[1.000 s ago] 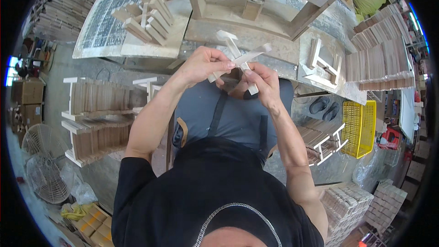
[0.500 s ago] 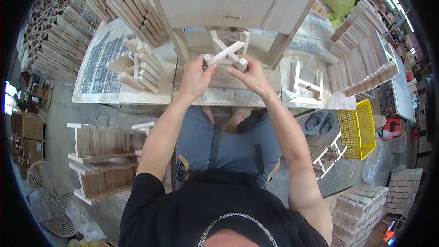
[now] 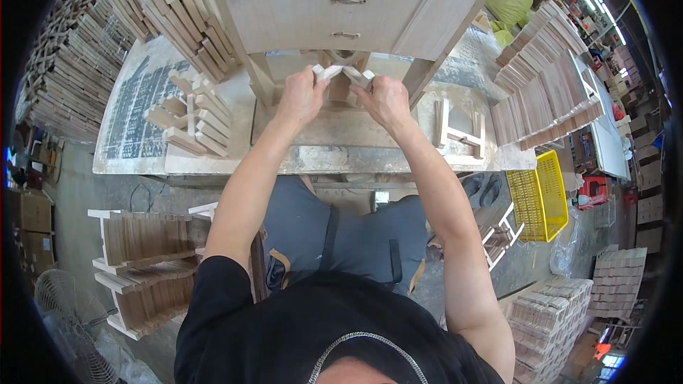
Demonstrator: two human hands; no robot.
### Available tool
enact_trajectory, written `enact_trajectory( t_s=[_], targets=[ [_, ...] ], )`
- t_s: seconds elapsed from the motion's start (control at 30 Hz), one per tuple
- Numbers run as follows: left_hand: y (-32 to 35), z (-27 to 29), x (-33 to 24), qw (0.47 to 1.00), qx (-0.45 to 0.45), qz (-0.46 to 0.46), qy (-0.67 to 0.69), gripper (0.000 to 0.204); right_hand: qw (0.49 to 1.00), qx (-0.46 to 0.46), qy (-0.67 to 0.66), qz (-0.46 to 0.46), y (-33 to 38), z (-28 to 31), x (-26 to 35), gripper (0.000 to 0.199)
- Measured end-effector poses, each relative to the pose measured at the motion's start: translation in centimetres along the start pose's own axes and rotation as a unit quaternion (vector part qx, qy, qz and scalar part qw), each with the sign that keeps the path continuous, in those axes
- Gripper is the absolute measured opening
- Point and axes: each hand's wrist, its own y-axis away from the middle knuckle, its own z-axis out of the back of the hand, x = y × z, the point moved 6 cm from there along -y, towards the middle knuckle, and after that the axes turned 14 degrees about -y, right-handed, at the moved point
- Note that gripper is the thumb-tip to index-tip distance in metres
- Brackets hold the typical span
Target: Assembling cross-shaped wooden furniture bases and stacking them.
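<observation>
My left hand (image 3: 302, 97) is closed on one end of a crossed pale wooden frame (image 3: 330, 71), its thumb on the near side. My right hand (image 3: 386, 103) grips the other end, fingers curled round the bar. The bars meet in an X between my hands. The frame's far part goes under a wooden box (image 3: 348, 7) with two small metal handles, raised on wooden legs over the workbench, and is hidden there.
Upright wooden pieces (image 3: 191, 124) stand on the bench at left, beside tall stacks of slats (image 3: 188, 18). A square wooden frame (image 3: 461, 139) lies at right, near stacked slats (image 3: 544, 103). A yellow crate (image 3: 542, 195) and bundled wooden parts (image 3: 146, 242) sit lower.
Both hands have pushed the crossed frame forward, so more of it is under the box. My right hand has turned, knuckles up. The whole view has shifted slightly.
</observation>
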Motion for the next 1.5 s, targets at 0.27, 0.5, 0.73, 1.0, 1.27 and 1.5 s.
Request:
enact_trajectory(
  t_s=[0.27,0.5,0.73,1.0,1.27,1.5],
  targets=[
    [-0.4,-0.7,0.8,0.999,-0.014,-0.031,-0.002,0.020,0.999,-0.008,-0.036,0.013,-0.1,-0.2,-0.8,0.047],
    [-0.5,-0.4,0.2,1.000,0.002,-0.007,0.007,0.024,0.999,-0.026,-0.030,0.024,-1.0,-0.9,-1.7,0.053],
    [-1.1,-1.8,0.8,0.999,-0.046,0.000,0.018,0.025,0.999,-0.021,-0.019,0.038,-1.1,0.7,-1.2,0.053],
    [11.0,6.7,-0.6,0.995,-0.074,-0.058,0.021,0.029,0.964,0.148,-0.217,0.047,8.9,3.1,3.2,0.029],
    [17.8,13.6,1.2,0.863,0.066,0.093,0.493,0.020,0.855,0.088,0.090,0.503,14.8,4.0,12.2,0.046],
    [19.7,10.3,7.1,0.845,-0.029,0.205,0.493,0.025,0.895,0.114,-0.075,0.426,13.8,-1.5,12.8,0.065]
  ],
)
